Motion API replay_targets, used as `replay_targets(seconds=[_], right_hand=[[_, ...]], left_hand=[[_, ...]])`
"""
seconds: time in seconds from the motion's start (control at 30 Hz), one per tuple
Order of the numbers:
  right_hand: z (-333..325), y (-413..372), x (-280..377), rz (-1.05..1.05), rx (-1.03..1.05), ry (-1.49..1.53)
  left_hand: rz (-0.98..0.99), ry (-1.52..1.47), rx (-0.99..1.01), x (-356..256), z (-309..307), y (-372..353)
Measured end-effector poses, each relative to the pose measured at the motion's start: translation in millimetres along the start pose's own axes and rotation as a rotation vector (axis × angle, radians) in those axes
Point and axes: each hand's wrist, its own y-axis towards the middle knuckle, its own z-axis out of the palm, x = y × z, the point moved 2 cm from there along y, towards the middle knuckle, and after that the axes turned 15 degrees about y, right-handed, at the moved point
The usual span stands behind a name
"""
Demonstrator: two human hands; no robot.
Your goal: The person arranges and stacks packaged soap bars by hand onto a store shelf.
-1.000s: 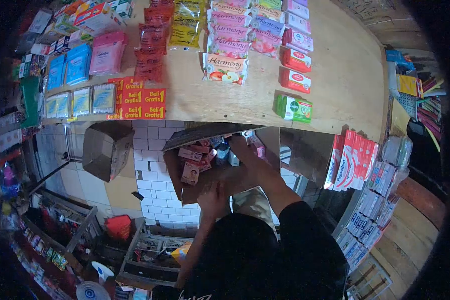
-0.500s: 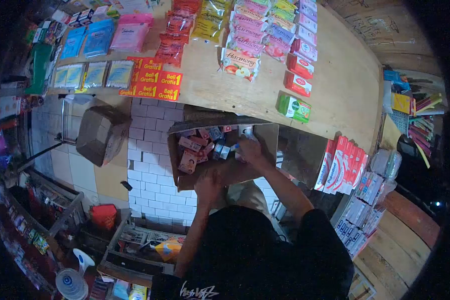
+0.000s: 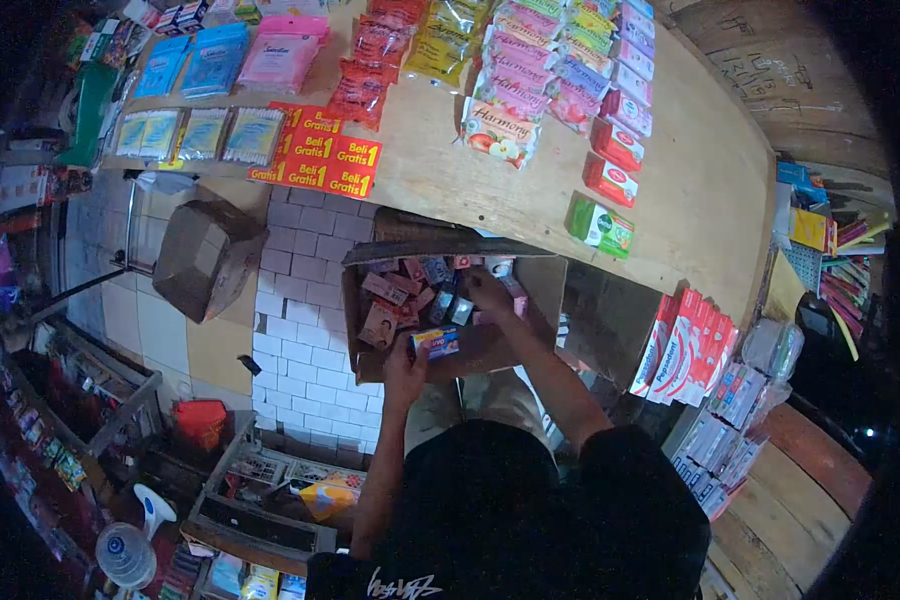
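An open cardboard box (image 3: 370, 368) rests in front of me, below the table edge, with several small pink and bluish soap boxes (image 3: 382, 325) jumbled inside. At its near rim, my left hand (image 3: 406, 362) is closed on a small blue, yellow and white carton (image 3: 437, 342). My right hand (image 3: 488, 294) reaches down into the box among the small packs, its fingers dark and partly hidden; I cannot tell whether it grips one. Beside it lie a bluish-grey pack (image 3: 461, 311) and a pink pack (image 3: 516, 294).
Above the box, the wooden table (image 3: 420, 170) bears rows of Harmony soaps (image 3: 505, 125), a green soap pack (image 3: 601, 226) and cotton bud packs (image 3: 250, 135). Pepsodent cartons (image 3: 670, 345) stand at the right. Another cardboard box (image 3: 205, 260) is at the left above the tiled floor (image 3: 300, 350).
A blue carton now shows in my left hand at the box's near rim. My right hand has shifted slightly deeper among the packs. The whole view has moved a little.
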Motion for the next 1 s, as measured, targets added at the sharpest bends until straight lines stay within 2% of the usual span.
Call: replay_targets(seconds=[0.03,0.1,0.13,0.17,0.23,0.33,0.4,0.47,0.5,0.6,0.7,0.77,0.83,0.93,0.97,1.0], right_hand=[[8.4,33.4,-34.3,-0.150,-0.075,-0.106],[26.9,82.3,-93.0,-0.308,-0.170,-0.248],[36.2,100.4,-121.3,-0.286,-0.186,-0.286],[45.1,118.0,-147.8,-0.263,-0.201,-0.324],[43.0,122.1,-166.3,0.305,-0.304,0.146],[51.5,125.3,-170.7,0.451,-0.315,0.339],[34.1,68.8,-78.1,0.223,-0.174,0.272],[19.5,54.9,-66.1,0.285,0.008,0.180],[13.7,42.2,-44.4,0.267,0.005,0.087],[-12.1,-24.7,48.0,0.161,-0.034,-0.148],[-26.5,-60.6,53.9,-0.108,-0.068,-0.083],[-40.5,-76.5,42.8,-0.045,-0.018,0.157],[-49.8,-106.2,85.7,0.144,0.088,0.482],[-52.4,-134.0,116.9,0.178,0.158,1.089],[-57.3,-146.2,136.5,0.175,0.263,1.116],[-59.0,-158.1,155.3,0.179,0.252,1.095]], left_hand=[[-0.034,-0.005,0.016,-1.1,0.3,-0.8],[-0.042,-0.162,-0.126,9.5,15.4,0.4],[-0.045,-0.239,-0.198,15.7,19.0,2.3],[0.004,-0.238,-0.183,17.3,16.0,3.7],[-0.089,-0.286,-0.118,23.7,14.4,2.4],[-0.133,-0.278,-0.127,24.9,13.3,5.2],[-0.170,-0.313,-0.132,23.8,15.3,4.1],[-0.203,-0.306,-0.120,35.4,18.2,7.1],[-0.206,-0.249,-0.125,46.1,21.2,9.0],[-0.206,-0.435,-0.137,24.2,10.7,7.4],[-0.285,-0.540,-0.079,-6.0,-11.7,2.0],[-0.279,-0.586,-0.105,9.6,-7.3,6.0],[-0.297,-0.740,-0.105,15.7,-2.2,3.8],[-0.202,-0.933,0.062,-26.5,-24.4,-9.2],[-0.165,-0.965,0.111,-42.1,-31.6,-14.0],[-0.125,-0.996,0.160,-58.3,-37.8,-17.9]])
